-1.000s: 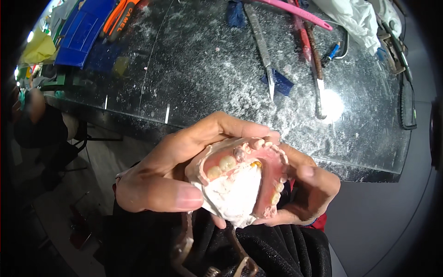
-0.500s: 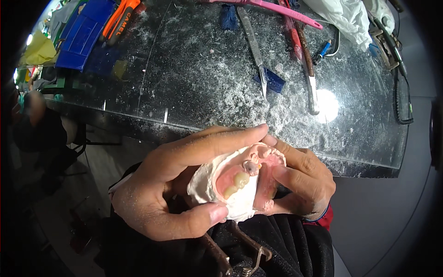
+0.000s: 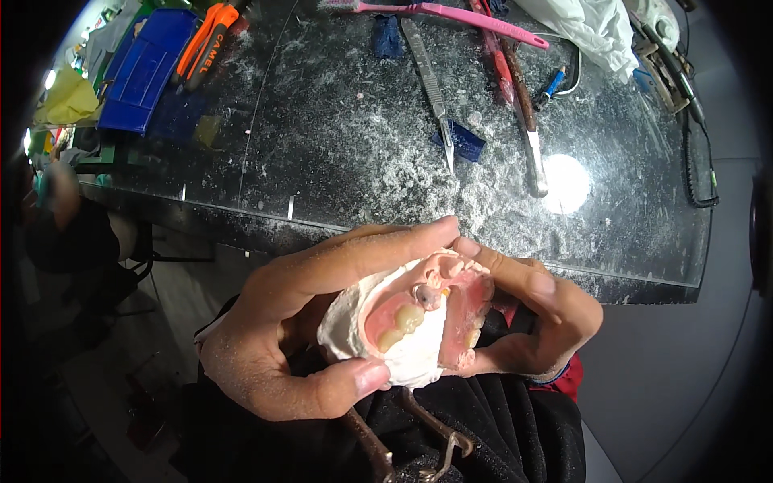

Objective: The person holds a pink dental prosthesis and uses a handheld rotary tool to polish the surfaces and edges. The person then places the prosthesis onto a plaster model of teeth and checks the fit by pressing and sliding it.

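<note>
Between my two hands is a white plaster dental cast (image 3: 419, 358) carrying a pink denture base with teeth (image 3: 463, 322), some tooth-coloured, one greyish. My left hand (image 3: 298, 322) wraps round its left side, index finger along the back edge, thumb pressed at the front left. My right hand (image 3: 547, 314) grips the right side with bent fingers, one fingertip at the back rim. Under the cast, over my dark-clothed lap, a rusty metal frame with two arms and a spring (image 3: 427, 423) shows; its link to the cast is hidden.
A powder-dusted black worktop (image 3: 322, 153) holds a scalpel (image 3: 427, 72), pink toothbrush (image 3: 467, 16), long spatula (image 3: 533, 153), blue tray (image 3: 145, 68), orange-black pliers (image 3: 201, 48), white plastic bag (image 3: 588, 40) and corded handpiece (image 3: 688, 80). Another person's blurred hand (image 3: 63, 189) is at far left.
The cast has turned and tilted in my hands; my left index finger has slid up along its back. My right fingertip, on the denture half a second ago, has moved back toward the rim.
</note>
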Tool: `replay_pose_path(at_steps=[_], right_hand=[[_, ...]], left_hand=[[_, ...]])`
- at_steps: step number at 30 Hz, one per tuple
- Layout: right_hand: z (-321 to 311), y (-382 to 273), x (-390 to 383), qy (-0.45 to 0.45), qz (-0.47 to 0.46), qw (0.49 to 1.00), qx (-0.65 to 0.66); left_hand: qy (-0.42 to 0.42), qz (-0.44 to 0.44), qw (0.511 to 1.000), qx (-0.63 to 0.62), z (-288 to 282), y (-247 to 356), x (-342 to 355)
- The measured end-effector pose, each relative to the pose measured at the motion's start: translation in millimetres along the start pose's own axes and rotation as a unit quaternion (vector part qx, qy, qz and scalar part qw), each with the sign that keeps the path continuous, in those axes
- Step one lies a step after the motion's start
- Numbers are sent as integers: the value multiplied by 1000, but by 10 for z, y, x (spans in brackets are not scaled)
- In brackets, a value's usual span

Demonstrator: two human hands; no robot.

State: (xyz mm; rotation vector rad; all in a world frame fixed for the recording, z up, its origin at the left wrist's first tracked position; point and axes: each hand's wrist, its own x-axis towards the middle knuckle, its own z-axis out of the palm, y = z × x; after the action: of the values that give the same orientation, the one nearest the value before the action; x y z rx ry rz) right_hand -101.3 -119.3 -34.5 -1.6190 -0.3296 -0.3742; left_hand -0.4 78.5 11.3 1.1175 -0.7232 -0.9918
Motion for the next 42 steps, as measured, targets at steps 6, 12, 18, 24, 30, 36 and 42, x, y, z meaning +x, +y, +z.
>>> replay_pose_path(at_steps=[6, 12, 18, 24, 30, 36, 42], right_hand=[[-35, -14, 70, -16, -33, 999, 29], [-121, -46, 148, -16, -3, 999, -38], [-704, -286, 336, -48, 13, 906, -420], [-967, -90, 747, -120, -6, 798, -590], [-1092, 153, 1125, -148, -27, 787, -598], [-1048, 220, 1172, -152, -43, 794, -587], [-1035, 223, 1142, -169, -32, 784, -597]], left_hand=[[-9, 20, 1000, -14, -43, -34, -3], [-19, -8, 1000, -7, -149, 1, 58], [32, -59, 997, -26, -257, 23, 91], [126, -142, 979, -72, -270, -17, 205], [302, -41, 949, -79, -42, -179, 282], [272, 9, 961, -56, -102, -401, 192], [215, 71, 973, 47, -202, -498, 186]])
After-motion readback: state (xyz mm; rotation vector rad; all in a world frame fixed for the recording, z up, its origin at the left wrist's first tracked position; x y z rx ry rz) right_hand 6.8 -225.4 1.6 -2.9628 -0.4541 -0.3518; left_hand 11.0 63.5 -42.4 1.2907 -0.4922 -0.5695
